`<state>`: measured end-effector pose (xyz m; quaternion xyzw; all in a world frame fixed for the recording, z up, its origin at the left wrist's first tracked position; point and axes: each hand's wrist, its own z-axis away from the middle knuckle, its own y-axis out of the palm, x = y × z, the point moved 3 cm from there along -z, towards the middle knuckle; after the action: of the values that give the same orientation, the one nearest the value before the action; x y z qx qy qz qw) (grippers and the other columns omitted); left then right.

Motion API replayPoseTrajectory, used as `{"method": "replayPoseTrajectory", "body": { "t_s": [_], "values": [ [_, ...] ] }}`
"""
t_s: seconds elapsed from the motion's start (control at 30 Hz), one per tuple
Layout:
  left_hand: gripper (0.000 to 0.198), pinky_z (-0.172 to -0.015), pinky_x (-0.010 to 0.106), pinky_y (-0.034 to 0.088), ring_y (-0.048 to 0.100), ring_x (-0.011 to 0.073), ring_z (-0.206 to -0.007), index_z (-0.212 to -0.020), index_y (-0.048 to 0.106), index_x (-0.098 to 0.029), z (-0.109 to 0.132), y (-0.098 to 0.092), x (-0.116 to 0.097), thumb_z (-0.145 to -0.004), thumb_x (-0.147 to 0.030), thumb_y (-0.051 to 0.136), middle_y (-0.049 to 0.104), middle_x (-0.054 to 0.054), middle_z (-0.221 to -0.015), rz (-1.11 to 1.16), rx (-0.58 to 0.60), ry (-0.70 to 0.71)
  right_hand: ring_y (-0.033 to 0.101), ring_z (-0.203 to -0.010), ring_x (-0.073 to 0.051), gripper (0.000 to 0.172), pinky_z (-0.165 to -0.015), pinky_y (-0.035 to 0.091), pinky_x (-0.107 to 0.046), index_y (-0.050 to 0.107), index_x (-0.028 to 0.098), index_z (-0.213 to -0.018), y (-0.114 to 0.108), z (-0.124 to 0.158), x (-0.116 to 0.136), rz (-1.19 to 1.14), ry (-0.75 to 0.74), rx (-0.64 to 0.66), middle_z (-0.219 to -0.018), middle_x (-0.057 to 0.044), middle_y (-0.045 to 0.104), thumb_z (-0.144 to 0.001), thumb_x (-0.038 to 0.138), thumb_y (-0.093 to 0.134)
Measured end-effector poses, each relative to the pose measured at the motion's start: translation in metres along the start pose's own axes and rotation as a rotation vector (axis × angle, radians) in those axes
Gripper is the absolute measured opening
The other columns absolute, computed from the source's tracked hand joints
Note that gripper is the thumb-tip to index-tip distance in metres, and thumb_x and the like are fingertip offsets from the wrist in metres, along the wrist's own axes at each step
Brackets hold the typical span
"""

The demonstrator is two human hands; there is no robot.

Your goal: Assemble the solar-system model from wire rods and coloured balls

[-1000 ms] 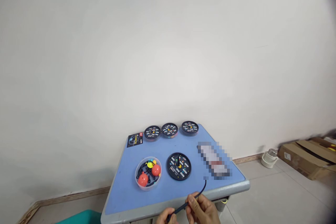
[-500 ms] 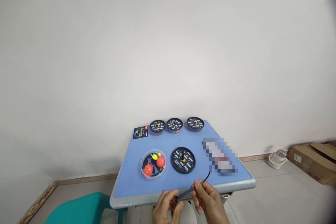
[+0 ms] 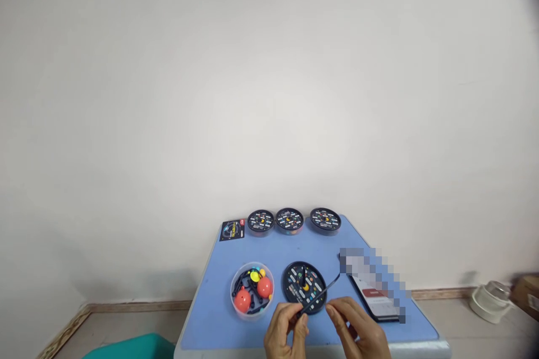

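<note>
My left hand (image 3: 286,330) pinches the thick end of a thin black rod (image 3: 320,294) just above the near edge of a black round disc (image 3: 304,286). The disc has coloured dots, white labels and an upright central peg. The rod slants up and right over the disc. My right hand (image 3: 356,326) is close beside the rod, its fingers apart and apparently not touching it. To the left stands a clear round tub (image 3: 251,290) holding red balls, yellow pieces and black parts. A pixelated phone-like object (image 3: 373,286) lies right of my right hand.
The objects lie on a blue table (image 3: 210,308) with a grey edge, against a white wall. Along its far edge are several dark round tins (image 3: 289,220) and a dark card (image 3: 232,230). A teal chair (image 3: 130,349), white cup-shaped object (image 3: 490,302) and cardboard box (image 3: 526,294) are on or near the floor.
The table sits lower and further right in view. My hands have moved farther over the table, bringing the rod above the disc. My right hand has come away from the rod.
</note>
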<state>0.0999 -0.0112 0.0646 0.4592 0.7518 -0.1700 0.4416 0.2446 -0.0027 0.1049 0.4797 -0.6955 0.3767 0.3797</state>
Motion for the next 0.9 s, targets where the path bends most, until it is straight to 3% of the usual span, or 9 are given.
{"method": "replayPoseTrajectory", "body": {
  "t_s": [0.07,0.17,0.27,0.37,0.6,0.9],
  "values": [
    [0.024,-0.050,0.022,0.052,0.061,0.0122,-0.050,-0.084,0.075,-0.022,-0.011,0.012,0.003,-0.086,-0.044,0.066,0.069,0.001,-0.071,0.008,0.026,0.010,0.052,-0.055,-0.019,0.047,-0.050,0.039,-0.030,0.072,0.023,-0.069,0.009,-0.019,-0.004,0.008,0.056,0.097,-0.060,-0.005,0.062,-0.080,0.068,0.060],
    [0.023,-0.059,0.025,0.055,0.064,0.0153,-0.059,-0.086,0.075,-0.022,-0.026,0.030,0.011,-0.087,-0.042,0.064,0.070,0.003,-0.076,-0.023,0.070,0.008,0.035,-0.036,-0.012,0.059,-0.038,0.026,-0.027,0.059,0.022,-0.054,0.026,-0.046,-0.017,-0.114,0.303,0.231,-0.039,0.003,0.045,-0.070,0.078,0.058],
    [0.025,-0.066,0.029,0.057,0.067,0.0190,-0.070,-0.088,0.074,-0.022,-0.041,0.043,0.019,-0.089,-0.042,0.061,0.070,0.005,-0.080,-0.074,0.138,-0.038,0.029,-0.032,-0.007,0.056,-0.037,0.021,-0.023,0.049,0.022,-0.051,0.039,-0.066,-0.023,-0.321,0.456,0.266,-0.036,0.008,0.041,-0.064,0.075,0.065],
    [0.021,-0.067,0.030,0.057,0.067,0.0196,-0.072,-0.091,0.074,-0.020,-0.053,0.051,0.020,-0.088,-0.036,0.061,0.069,0.005,-0.080,-0.139,0.208,-0.083,0.034,-0.035,-0.007,0.049,-0.038,0.025,-0.021,0.051,0.020,-0.053,0.043,-0.079,-0.025,-0.403,0.473,0.234,-0.040,0.007,0.047,-0.065,0.063,0.071],
    [0.020,-0.068,0.030,0.056,0.065,0.0192,-0.071,-0.091,0.075,-0.019,-0.062,0.055,0.028,-0.085,-0.026,0.057,0.068,0.005,-0.079,-0.236,0.278,-0.100,0.034,-0.033,-0.007,0.043,-0.037,0.025,-0.021,0.054,0.019,-0.053,0.050,-0.091,-0.045,-0.365,0.523,0.224,-0.038,0.007,0.047,-0.068,0.057,0.067],
    [0.023,-0.065,0.030,0.055,0.064,0.0196,-0.068,-0.085,0.076,-0.020,-0.060,0.057,0.040,-0.084,-0.033,0.057,0.069,0.006,-0.077,-0.268,0.285,-0.117,0.033,-0.032,-0.008,0.049,-0.037,0.024,-0.023,0.052,0.021,-0.055,0.050,-0.090,-0.056,-0.176,0.458,0.274,-0.037,0.007,0.044,-0.071,0.067,0.056]
  ]
}}
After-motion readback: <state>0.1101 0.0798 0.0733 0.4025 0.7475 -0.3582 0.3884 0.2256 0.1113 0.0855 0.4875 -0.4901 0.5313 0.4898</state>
